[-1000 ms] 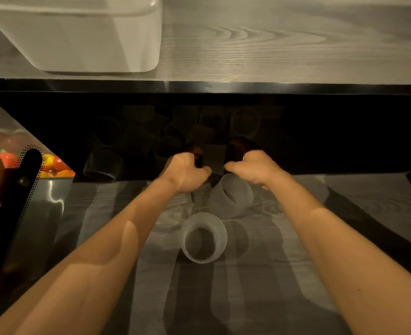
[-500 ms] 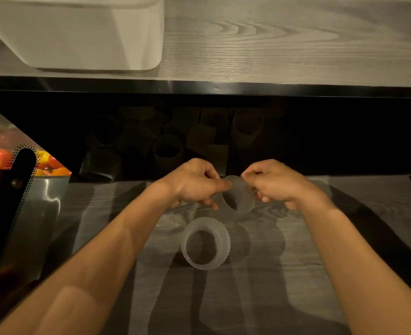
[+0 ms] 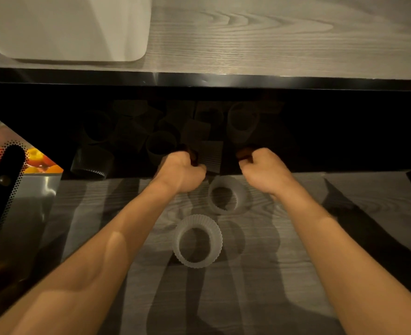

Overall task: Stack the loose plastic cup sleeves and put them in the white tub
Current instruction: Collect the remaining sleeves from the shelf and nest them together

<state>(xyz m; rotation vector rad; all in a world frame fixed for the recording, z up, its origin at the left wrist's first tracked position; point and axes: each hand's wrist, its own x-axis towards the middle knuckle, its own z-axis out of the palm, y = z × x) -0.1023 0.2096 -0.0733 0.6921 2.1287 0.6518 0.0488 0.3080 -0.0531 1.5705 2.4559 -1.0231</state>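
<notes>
Though shadowed, left hand (image 3: 180,174) beside sleeve (image 3: 210,155)

Two frosted, ribbed plastic cup sleeves sit on the grey wood-grain desk (image 3: 284,262). The nearer sleeve (image 3: 197,262) stands at centre, its open ring facing up. The farther sleeve (image 3: 242,194) lies just beyond at 1 o'clock, tilted, not touching it. A heap of sleeves (image 3: 91,165) lies jumbled in deep shadow at 12 o'clock. The white tub (image 3: 79,32) stands higher up at 11 o'clock.

Grey wood-grain counter (image 3: 272,32), black edge strip (image 3: 223,81), deep shadow beneath; dim warm light.
</notes>
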